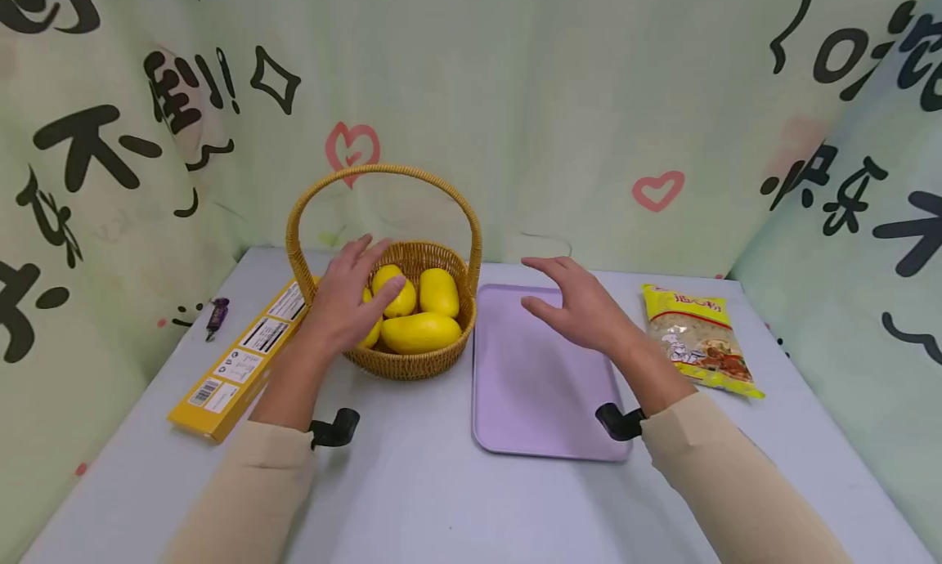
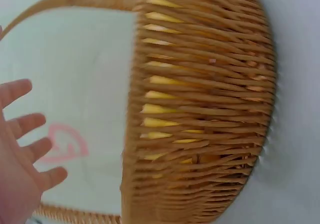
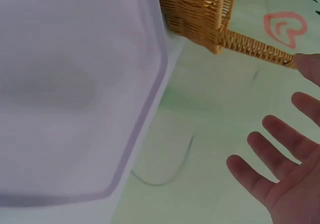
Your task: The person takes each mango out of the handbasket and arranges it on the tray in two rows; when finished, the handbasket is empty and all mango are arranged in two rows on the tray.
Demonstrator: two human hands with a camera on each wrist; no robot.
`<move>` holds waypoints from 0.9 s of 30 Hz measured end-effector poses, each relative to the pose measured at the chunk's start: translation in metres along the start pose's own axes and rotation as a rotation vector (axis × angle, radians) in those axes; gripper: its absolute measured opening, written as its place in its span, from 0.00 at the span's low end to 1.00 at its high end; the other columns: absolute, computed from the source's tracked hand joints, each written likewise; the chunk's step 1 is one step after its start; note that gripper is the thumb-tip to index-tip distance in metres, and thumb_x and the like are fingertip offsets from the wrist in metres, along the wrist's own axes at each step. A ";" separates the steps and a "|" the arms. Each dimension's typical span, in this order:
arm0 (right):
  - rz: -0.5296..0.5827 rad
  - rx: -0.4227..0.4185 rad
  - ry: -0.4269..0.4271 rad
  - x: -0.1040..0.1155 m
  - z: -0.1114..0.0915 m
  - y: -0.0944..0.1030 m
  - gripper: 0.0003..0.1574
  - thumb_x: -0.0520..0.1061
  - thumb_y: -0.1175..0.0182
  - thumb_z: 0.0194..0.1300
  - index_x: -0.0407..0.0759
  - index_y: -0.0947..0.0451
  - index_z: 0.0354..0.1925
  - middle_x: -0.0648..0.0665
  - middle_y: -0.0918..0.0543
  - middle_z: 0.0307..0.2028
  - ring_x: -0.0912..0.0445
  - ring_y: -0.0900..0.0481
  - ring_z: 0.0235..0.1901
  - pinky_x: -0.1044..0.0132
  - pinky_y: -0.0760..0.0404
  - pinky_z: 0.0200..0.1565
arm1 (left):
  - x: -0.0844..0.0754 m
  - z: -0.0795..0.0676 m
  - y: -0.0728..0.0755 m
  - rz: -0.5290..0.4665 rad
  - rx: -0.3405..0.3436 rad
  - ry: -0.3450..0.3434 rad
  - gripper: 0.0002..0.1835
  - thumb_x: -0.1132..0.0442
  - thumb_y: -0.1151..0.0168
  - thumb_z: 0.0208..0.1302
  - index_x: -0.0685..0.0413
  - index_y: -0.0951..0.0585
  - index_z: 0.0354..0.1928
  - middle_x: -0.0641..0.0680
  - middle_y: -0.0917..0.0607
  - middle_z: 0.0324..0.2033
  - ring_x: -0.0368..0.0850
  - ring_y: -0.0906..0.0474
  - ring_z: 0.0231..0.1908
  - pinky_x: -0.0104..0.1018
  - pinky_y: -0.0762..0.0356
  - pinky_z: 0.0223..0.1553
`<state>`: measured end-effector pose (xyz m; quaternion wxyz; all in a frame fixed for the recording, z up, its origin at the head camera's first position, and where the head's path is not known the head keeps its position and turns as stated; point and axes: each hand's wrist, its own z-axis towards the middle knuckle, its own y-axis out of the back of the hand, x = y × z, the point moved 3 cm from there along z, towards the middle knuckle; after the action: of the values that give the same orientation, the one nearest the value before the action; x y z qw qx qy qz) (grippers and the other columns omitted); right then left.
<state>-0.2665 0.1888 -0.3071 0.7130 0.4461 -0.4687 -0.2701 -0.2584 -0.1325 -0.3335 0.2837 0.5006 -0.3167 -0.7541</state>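
My left hand (image 1: pixel 349 298), fingers extended, hovers over the near left side of a wicker basket (image 1: pixel 412 366) with a tall arched handle. Inside the basket lie several yellow mangoes (image 1: pixel 421 333), the left one partly covered by that hand. In the left wrist view the fingers (image 2: pixel 30 126) are spread apart above the rim, and yellow shows through the weave (image 2: pixel 210 83). Over a lilac tray (image 1: pixel 515 417) my right hand (image 1: pixel 581 306) is held up with thumb and fingers apart and nothing between them. From the right wrist, its fingers (image 3: pixel 280 159) look spread and bare.
A long yellow box (image 1: pixel 239 364) with white labels lies left of the basket, partly behind my left forearm. Farther left is a small purple item (image 1: pixel 217 317). A yellow food packet (image 1: pixel 699 339) lies right of the tray. A printed curtain (image 1: pixel 574 123) encloses the white table (image 1: pixel 434 499).
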 end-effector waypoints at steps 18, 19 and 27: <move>0.114 0.176 0.081 0.047 0.019 -0.012 0.31 0.47 0.37 0.73 0.49 0.27 0.71 0.42 0.22 0.67 0.42 0.25 0.65 0.45 0.23 0.67 | 0.085 -0.047 0.029 -0.930 -0.516 0.598 0.13 0.54 0.38 0.75 0.49 0.17 0.56 0.44 0.16 0.42 0.39 0.19 0.48 0.23 0.14 0.42; 0.119 0.186 0.089 0.048 0.020 -0.013 0.30 0.47 0.37 0.73 0.49 0.26 0.71 0.42 0.22 0.67 0.43 0.25 0.65 0.45 0.23 0.67 | 0.088 -0.046 0.026 -0.944 -0.500 0.625 0.15 0.54 0.37 0.74 0.48 0.18 0.58 0.44 0.18 0.45 0.40 0.20 0.49 0.24 0.14 0.42; 0.092 0.275 0.124 0.061 0.035 -0.022 0.28 0.47 0.36 0.71 0.47 0.23 0.68 0.41 0.19 0.63 0.45 0.23 0.61 0.50 0.19 0.62 | 0.101 -0.046 0.002 -0.913 -0.204 0.731 0.38 0.47 0.39 0.75 0.26 0.43 0.81 0.52 0.37 0.78 0.49 0.32 0.71 0.41 0.22 0.67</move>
<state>-0.2722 0.1169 -0.2947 0.6844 0.5335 -0.4762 -0.1425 -0.2495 -0.2184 -0.4039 0.0680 0.7836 0.1233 -0.6051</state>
